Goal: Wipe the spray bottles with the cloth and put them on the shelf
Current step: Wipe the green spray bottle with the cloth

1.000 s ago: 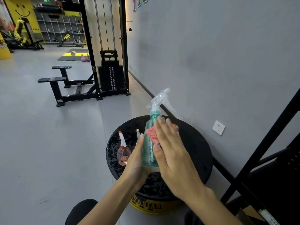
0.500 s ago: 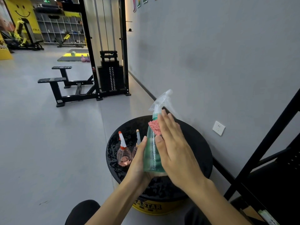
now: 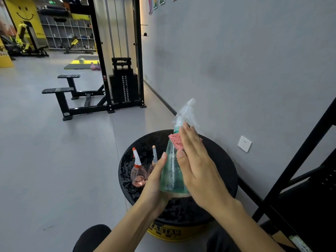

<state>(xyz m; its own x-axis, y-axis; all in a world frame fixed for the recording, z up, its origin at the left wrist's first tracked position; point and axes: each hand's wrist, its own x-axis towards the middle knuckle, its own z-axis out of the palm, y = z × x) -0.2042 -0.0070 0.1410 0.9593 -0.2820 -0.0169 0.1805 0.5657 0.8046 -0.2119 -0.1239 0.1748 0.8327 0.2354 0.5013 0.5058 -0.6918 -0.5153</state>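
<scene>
Left grip: curled round the base of a translucent green plastic spray bottle, held tilted over the round black desk. Right grip: fingers straight, pressing a fuzzy pink cloth flat against the bottle's shoulder. Two pink-tinted clear spray bottles stand on the desk just left; black metal shelf frame at right.

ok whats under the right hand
A pink cloth, pressed flat against the green bottle that the left hand holds. Only the cloth's edges show; the right hand covers the rest.
</scene>
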